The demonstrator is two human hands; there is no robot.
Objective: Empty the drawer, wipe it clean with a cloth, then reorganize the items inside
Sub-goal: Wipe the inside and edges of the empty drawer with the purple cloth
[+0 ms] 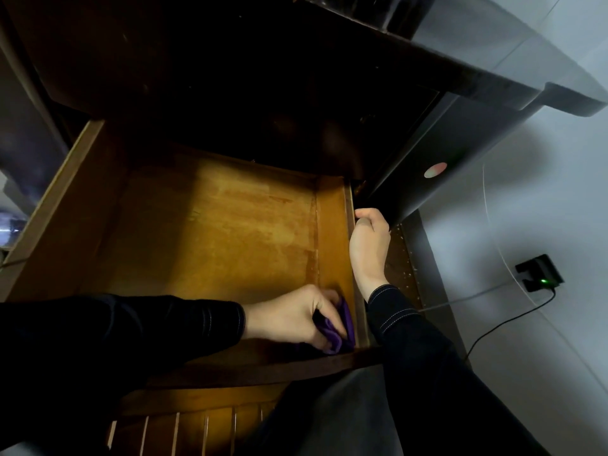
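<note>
You wear dark long sleeves on both arms. The right sleeve (404, 327) shows pale contrast stitching in double rows around the cuff and along a seam up the forearm. The left sleeve (131, 327) has faint ribbed stitch lines near its cuff. Both hands are bare, without gloves.

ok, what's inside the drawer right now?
Only the left hand pressing a purple cloth into the near right corner of the drawer; the bare wood floor holds no items. The back is in shadow under the desk, so that part cannot be checked.
</note>
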